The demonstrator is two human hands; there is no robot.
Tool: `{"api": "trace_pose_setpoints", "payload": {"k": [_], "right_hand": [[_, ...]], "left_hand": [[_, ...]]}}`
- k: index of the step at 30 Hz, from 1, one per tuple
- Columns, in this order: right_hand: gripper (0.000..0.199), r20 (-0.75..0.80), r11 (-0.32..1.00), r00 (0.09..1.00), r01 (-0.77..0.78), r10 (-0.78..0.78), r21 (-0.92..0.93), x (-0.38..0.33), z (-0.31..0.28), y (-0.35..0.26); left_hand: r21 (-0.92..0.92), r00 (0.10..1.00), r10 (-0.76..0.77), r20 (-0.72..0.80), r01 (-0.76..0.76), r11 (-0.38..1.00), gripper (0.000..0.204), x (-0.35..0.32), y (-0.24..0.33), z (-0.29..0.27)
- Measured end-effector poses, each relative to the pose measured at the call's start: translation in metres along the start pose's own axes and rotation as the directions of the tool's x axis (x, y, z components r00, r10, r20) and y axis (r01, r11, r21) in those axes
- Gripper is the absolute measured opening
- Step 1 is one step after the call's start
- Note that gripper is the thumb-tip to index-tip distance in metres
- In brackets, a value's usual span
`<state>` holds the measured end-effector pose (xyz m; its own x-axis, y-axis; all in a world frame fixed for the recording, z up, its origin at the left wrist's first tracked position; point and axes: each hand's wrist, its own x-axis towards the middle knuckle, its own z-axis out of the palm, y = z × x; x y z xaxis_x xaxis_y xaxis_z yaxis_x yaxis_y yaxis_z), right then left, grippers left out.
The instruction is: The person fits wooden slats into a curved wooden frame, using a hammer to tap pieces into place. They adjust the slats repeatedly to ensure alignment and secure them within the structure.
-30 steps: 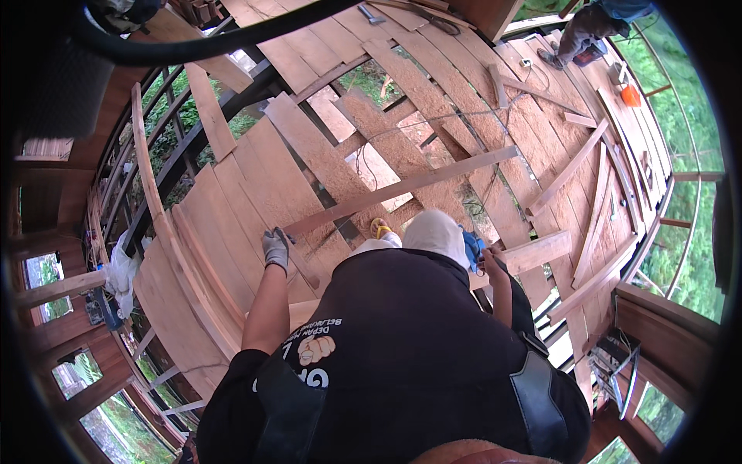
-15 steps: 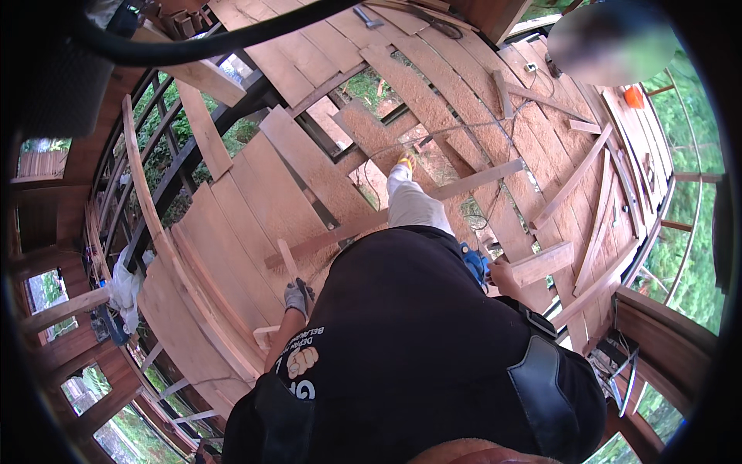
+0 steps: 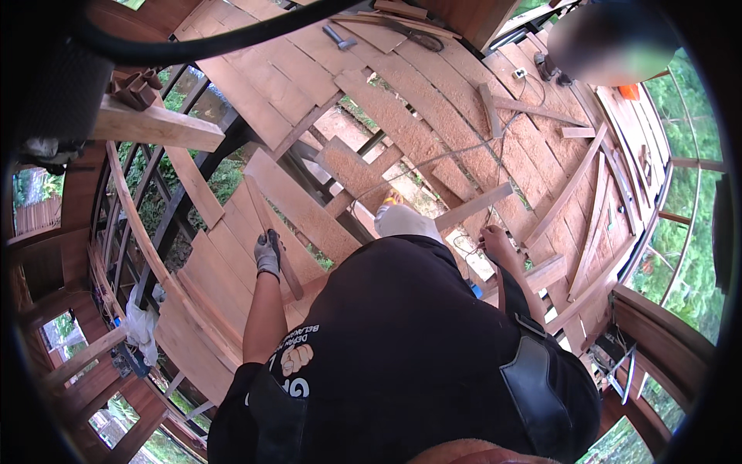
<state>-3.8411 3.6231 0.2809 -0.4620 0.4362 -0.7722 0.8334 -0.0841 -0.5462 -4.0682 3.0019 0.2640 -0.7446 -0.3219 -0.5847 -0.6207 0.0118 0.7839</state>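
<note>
My left hand, in a grey glove, is closed round a narrow wooden strip held out over the floor boards. My right hand is bare and raised, its fingers curled together; what they hold, if anything, is too small to make out. Just left of it lies the end of a long plank, its other end hidden behind my body. Below the right forearm a short thick beam shows. A blue tool peeks out beside my shirt, mostly covered.
Gaps break the sawdust-covered floor ahead of my foot. A cord runs across the boards. A hammer-like tool lies far off. Loose strips lie to the right. Another person is at the upper right. A beam juts in at left.
My left hand has moved forward and left with the wooden strip, which now shows at greater length. My right hand has lifted away from beside the blue tool and the thick beam. The view has shifted.
</note>
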Motion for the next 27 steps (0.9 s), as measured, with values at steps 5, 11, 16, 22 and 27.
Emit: {"api": "trace_pose_setpoints", "payload": {"k": [5,11,16,22,27], "right_hand": [[0.024,-0.095,0.992,0.991,-0.087,0.095,0.089,0.03,-0.031,-0.03],[0.027,-0.135,0.977,0.977,-0.146,0.167,0.157,0.044,-0.041,-0.057],[0.028,-0.071,0.947,0.962,-0.242,0.262,0.212,0.056,-0.033,-0.064],[0.028,-0.132,0.97,0.964,-0.217,0.23,0.106,0.13,-0.05,-0.144],[0.025,-0.049,0.995,0.999,-0.016,0.011,-0.098,0.209,-0.109,-0.276]], "left_hand": [[0.166,0.993,0.027,0.117,-0.046,0.985,0.032,0.04,0.045,0.063],[0.406,0.983,-0.133,0.123,0.072,0.911,0.034,0.053,0.047,0.104],[0.544,0.972,-0.206,0.116,0.111,0.832,0.029,0.078,0.052,0.116],[0.358,0.96,-0.272,0.06,0.234,0.904,0.031,0.124,0.057,0.217],[0.263,0.992,-0.124,0.023,0.114,0.958,0.033,0.168,0.014,0.284]]}}
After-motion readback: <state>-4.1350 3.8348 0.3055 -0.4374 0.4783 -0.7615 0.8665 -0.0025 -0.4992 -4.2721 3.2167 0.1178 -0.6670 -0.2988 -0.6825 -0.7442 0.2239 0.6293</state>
